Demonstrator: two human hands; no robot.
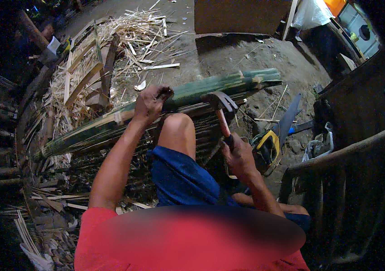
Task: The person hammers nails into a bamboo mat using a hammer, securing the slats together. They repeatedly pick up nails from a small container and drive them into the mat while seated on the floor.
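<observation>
A long green bamboo piece [201, 88], split lengthwise with pale scraped patches, lies slantwise in front of me, its right end farther away. My left hand [149, 105] is closed at its middle, fingers curled around something small and dark that I cannot make out. In my right hand [241, 159] is a claw hammer [223, 122], gripped low on its handle. The hammer's metal head is raised close to the near edge of the bamboo, right of my bent knee. Whether the head touches the bamboo I cannot tell.
Thin bamboo strips [133, 38] lie heaped at the far left. A handsaw [288, 118] with a yellow and black handle rests to the right, near a clear plastic bag [321, 143]. A wooden rail [337, 153] runs along the right side. Offcuts [50, 198] litter the lower left.
</observation>
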